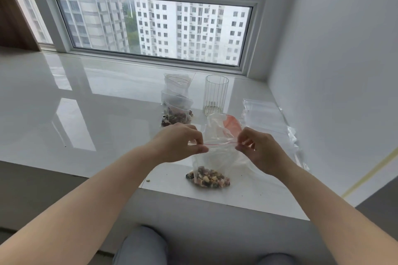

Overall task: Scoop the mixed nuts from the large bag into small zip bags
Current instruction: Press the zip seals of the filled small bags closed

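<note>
Standing at the white sill (120, 100) under the window (150, 27), the person holds one small zip bag (217, 157) upright between both hands.

- Left hand (178, 143): fingers curled, thumb and forefinger pinching the left end of the bag's red zip strip.
- Right hand (257, 150): fingers curled, pinching the right end of the same strip; the strip is drawn taut between the two hands.
- Mixed nuts (207, 177): a shallow heap in the bottom of the held bag, which rests on the sill near its front edge.
- Filled bags (177, 100): several clear zip bags with nuts inside, grouped farther back on the sill, left of the glass.
- Ribbed glass (215, 94): upright, clear, just beside the filled bags.
- Empty zip bags (266, 113): a flat stack lying to the right, near the wall (333, 70).
- Large bag (228, 123): crumpled clear plastic with a reddish patch, just behind the held bag; its contents cannot be made out.
- Crumbs (148, 180): a few on the sill's front edge.
</note>
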